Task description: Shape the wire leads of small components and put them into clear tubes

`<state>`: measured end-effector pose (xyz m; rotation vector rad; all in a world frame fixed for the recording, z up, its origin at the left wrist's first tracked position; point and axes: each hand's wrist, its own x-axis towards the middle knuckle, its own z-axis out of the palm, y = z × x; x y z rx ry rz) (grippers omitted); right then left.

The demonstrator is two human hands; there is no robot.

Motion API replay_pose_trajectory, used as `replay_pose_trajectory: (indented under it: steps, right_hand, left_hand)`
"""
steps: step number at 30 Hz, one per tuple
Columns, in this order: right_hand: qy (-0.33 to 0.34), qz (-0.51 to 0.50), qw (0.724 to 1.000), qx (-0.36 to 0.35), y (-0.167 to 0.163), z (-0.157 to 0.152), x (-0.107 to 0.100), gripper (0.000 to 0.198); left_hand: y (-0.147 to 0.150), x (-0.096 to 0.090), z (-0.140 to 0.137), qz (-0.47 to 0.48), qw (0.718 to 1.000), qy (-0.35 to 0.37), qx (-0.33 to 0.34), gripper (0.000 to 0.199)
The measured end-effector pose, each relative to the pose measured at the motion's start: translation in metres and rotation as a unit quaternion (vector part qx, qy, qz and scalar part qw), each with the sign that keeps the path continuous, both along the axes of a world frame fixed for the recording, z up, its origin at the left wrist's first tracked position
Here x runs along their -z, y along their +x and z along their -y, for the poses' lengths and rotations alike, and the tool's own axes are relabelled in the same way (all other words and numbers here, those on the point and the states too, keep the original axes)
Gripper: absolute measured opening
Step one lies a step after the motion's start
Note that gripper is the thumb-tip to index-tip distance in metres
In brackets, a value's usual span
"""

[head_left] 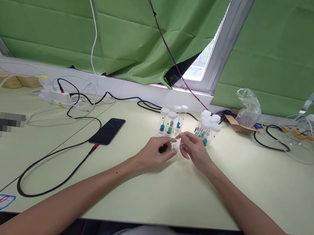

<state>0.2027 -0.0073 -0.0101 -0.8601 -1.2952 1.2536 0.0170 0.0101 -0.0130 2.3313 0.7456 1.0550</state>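
My left hand (155, 151) is curled around a small clear vial (174, 146), which my fingers partly cover. A dark patch shows inside the curl of that hand; I cannot make out what it is. Close against the vial's right side, my right hand (195, 151) has its thumb and fingers pinched together, and whatever they hold is too small to name. Just behind my hands, several clear vials (170, 123) with white caps stand upright, with teal or green pieces and thin dark stems inside. A second cluster of capped vials (205, 128) stands behind my right hand.
A black phone (107, 131) lies to the left, with a black cable (64, 188) looping from it across the table (140, 203). A cardboard box (238, 125) holding a clear plastic bag (248, 106) sits at the back right. A white power strip (55, 96) and tangled cords lie back left.
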Motion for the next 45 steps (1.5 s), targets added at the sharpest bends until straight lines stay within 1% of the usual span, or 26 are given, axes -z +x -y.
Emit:
replay_pose_trajectory:
  steps: [3, 7, 10, 16, 22, 27, 32, 38, 41, 45]
  right_hand:
    - [-0.039, -0.037, 0.997, -0.056, 0.002, 0.001, -0.003, 0.035]
    - [-0.064, -0.056, 0.992, -0.098, 0.004, 0.002, -0.006, 0.031]
    - [-0.070, -0.069, 0.988, -0.119, 0.005, 0.002, -0.006, 0.030]
    - [-0.076, -0.068, 0.985, -0.142, 0.005, 0.002, -0.007, 0.032]
    - [-0.077, -0.082, 0.982, -0.154, 0.006, 0.002, -0.008, 0.032]
    - [-0.082, -0.070, 0.981, -0.159, 0.008, 0.000, -0.006, 0.033]
    - [-0.080, -0.060, 0.980, -0.174, 0.011, -0.003, -0.002, 0.031]
    - [-0.096, -0.081, 0.975, -0.183, 0.013, -0.004, -0.001, 0.032]
    - [-0.107, -0.089, 0.970, -0.201, 0.014, -0.004, -0.001, 0.032]
    - [-0.112, -0.077, 0.965, -0.225, 0.015, -0.004, -0.002, 0.030]
  left_hand:
    - [0.000, -0.005, 0.002, 0.009, 0.999, -0.045, 0.026, 0.015]
    - [-0.001, -0.007, 0.002, 0.025, 0.992, -0.106, 0.057, 0.017]
    - [-0.002, -0.006, 0.003, 0.030, 0.988, -0.136, 0.070, 0.020]
    - [-0.003, -0.009, 0.006, 0.028, 0.981, -0.171, 0.086, 0.019]
    - [-0.004, -0.008, 0.004, 0.028, 0.977, -0.190, 0.096, 0.024]
    - [-0.006, -0.007, 0.003, 0.020, 0.969, -0.214, 0.118, 0.017]
    - [-0.007, -0.009, 0.004, 0.015, 0.968, -0.217, 0.122, 0.019]
    - [-0.007, -0.010, 0.004, 0.015, 0.967, -0.222, 0.121, 0.025]
    - [-0.007, -0.011, 0.004, 0.013, 0.968, -0.218, 0.121, 0.027]
    - [-0.007, -0.013, 0.004, 0.008, 0.970, -0.210, 0.122, 0.028]
